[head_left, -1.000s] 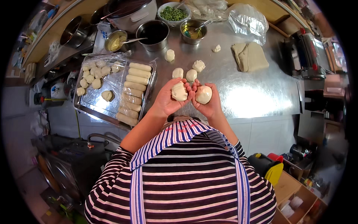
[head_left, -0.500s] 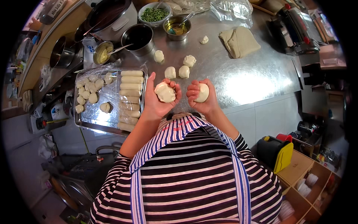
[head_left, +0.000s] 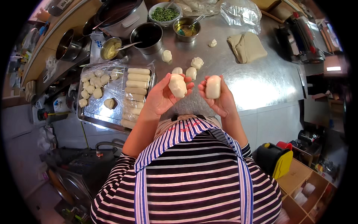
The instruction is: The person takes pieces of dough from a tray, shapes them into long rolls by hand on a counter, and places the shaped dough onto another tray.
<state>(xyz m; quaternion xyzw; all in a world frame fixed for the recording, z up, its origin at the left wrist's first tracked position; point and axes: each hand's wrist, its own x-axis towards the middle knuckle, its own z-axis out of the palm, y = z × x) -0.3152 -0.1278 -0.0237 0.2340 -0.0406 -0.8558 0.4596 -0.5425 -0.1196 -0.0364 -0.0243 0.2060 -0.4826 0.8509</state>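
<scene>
My left hand [head_left: 158, 99] cups a lumpy, pale dough piece [head_left: 178, 86], its fingers curled round the far side. In my right hand [head_left: 225, 101] lies a smoother, oblong dough piece [head_left: 213, 87], with fingers wrapped behind it. Both hands are above the near edge of the steel table [head_left: 209, 102], apart from each other. Just beyond them sit several dough lumps [head_left: 191, 73] on the metal; one is partly hidden by the left-hand piece. Left of my left forearm is a metal tray [head_left: 93, 120] with dough balls [head_left: 97, 93] and a column of dough rolls [head_left: 138, 84], partly under clear film.
Far left stand a dark-filled pot [head_left: 147, 39], a small pan of yellow paste [head_left: 111, 49], a bowl of chopped greens [head_left: 165, 15] and a pan of oil [head_left: 186, 30]. A folded beige sheet [head_left: 247, 47], cloth or dough, lies right of a dough scrap [head_left: 213, 43].
Both hands have turned, showing more of the dough they hold. The right-hand piece, mostly covered by fingers before, now shows its oblong shape. The view has shifted slightly.
</scene>
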